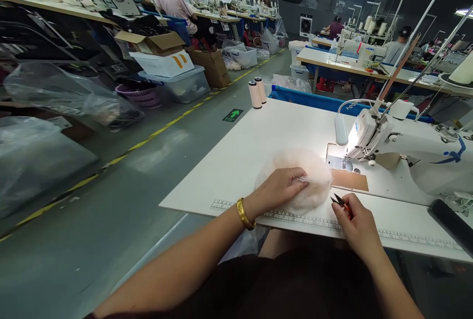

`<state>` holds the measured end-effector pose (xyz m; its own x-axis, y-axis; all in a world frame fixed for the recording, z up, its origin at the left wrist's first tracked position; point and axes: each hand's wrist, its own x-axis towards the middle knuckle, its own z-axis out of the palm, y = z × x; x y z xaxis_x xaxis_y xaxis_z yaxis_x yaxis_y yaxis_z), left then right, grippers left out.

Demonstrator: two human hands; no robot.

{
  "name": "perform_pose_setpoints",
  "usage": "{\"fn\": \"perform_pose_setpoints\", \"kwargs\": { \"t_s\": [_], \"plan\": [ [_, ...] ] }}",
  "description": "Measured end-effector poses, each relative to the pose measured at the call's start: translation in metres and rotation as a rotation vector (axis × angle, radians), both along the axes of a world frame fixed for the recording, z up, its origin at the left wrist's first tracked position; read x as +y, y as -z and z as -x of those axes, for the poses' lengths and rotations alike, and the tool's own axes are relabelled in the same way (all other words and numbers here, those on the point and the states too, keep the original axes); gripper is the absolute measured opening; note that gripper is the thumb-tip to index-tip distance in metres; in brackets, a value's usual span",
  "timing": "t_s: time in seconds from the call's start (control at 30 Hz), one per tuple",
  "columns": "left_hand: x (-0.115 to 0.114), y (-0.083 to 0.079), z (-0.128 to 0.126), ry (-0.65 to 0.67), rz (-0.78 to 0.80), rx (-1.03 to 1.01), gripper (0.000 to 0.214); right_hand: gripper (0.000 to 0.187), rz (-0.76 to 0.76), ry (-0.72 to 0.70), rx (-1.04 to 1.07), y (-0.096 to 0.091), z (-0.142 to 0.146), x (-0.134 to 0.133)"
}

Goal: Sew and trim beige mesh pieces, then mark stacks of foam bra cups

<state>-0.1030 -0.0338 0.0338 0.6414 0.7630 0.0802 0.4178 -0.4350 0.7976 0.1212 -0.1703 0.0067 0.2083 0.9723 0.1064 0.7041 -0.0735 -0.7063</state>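
Observation:
A fluffy piece of pale cream sheer fabric (314, 191) lies bunched on the white sewing table (229, 161). My left hand (284, 186) pinches a fold of it between thumb and fingers. Just right of the fabric, my right hand (356, 223) is closed around small thread snips (345, 205) with dark pointed blades and red-orange handles. The blades point up and left, apart from the fold in my left hand. Behind the fabric stands the white sewing machine (373, 134), its lamp lighting the needle area.
Two thread spools (254, 93) stand at the table's far left corner. A dark phone (453, 228) lies at the right, and a printed ruler (306, 220) runs along the front edge. Across the aisle are boxes (162, 65), plastic bags (40, 151) and several people at other machines.

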Motion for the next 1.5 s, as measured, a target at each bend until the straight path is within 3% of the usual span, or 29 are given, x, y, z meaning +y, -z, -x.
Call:
{"fn": "perform_pose_setpoints", "kwargs": {
  "t_s": [0.13, 0.33, 0.5, 0.63, 0.77, 0.93, 1.27, 1.5],
  "plan": [
    [0.002, -0.003, 0.002, -0.016, 0.071, -0.022, 0.028, 0.035, -0.018, 0.004, -0.126, 0.002, -0.005, 0.005],
    [0.002, -0.003, 0.002, -0.021, 0.082, -0.008, 0.031, 0.037, -0.036, 0.028, -0.019, 0.002, 0.000, 0.022],
    [0.002, -0.002, 0.002, -0.021, 0.074, -0.002, 0.030, 0.024, -0.206, -0.061, -0.210, 0.010, 0.014, 0.045],
    [0.002, -0.001, 0.002, -0.039, 0.074, -0.022, 0.030, 0.023, -0.277, -0.099, -0.302, 0.010, 0.015, 0.041],
    [0.001, -0.001, 0.002, -0.059, 0.068, -0.026, 0.032, 0.020, -0.154, -0.094, -0.117, -0.002, -0.001, 0.019],
    [0.002, 0.000, 0.002, -0.063, 0.101, -0.037, 0.032, 0.037, 0.041, 0.000, 0.072, -0.013, -0.023, 0.005],
    [0.003, -0.002, 0.003, -0.072, 0.111, -0.042, 0.034, 0.027, -0.111, -0.118, -0.409, 0.002, -0.007, 0.027],
    [0.003, -0.001, 0.003, -0.068, 0.121, -0.042, 0.034, 0.027, -0.144, -0.132, -0.412, 0.005, -0.005, 0.034]
  ]
}}
